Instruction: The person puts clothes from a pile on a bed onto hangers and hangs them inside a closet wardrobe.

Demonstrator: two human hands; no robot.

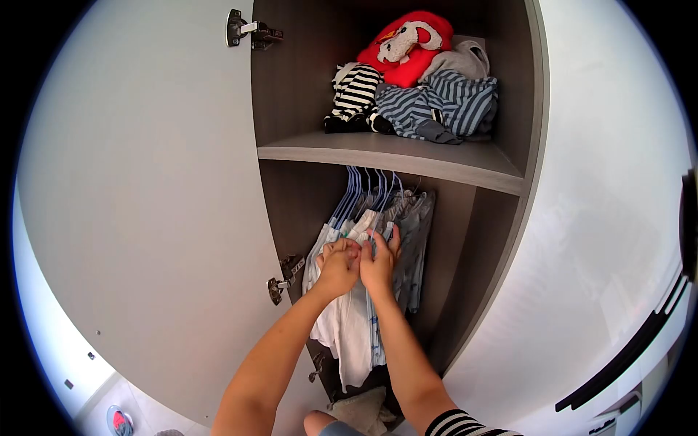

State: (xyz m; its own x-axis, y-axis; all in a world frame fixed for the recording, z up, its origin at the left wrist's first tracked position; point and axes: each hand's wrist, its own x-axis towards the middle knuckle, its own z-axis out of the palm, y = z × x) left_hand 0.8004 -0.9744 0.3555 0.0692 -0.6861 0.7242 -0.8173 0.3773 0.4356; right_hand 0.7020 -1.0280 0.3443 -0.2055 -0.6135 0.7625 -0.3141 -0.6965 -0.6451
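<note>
Inside the lower wardrobe compartment, a row of garments hangs on blue hangers. My left hand is closed in front of a white garment, its fingers curled inward; what they hold is hidden. Right beside it, my right hand is closed on the upper part of a light-coloured hanging garment, with the thumb toward my left hand. Part of a blue-and-white patterned garment shows below, between my forearms. Darker grey garments hang to the right.
Above is a shelf bearing a red item, a black-and-white striped garment and blue-grey striped clothes. A white door with metal hinges stands open on the left. A light fabric bundle lies at the bottom.
</note>
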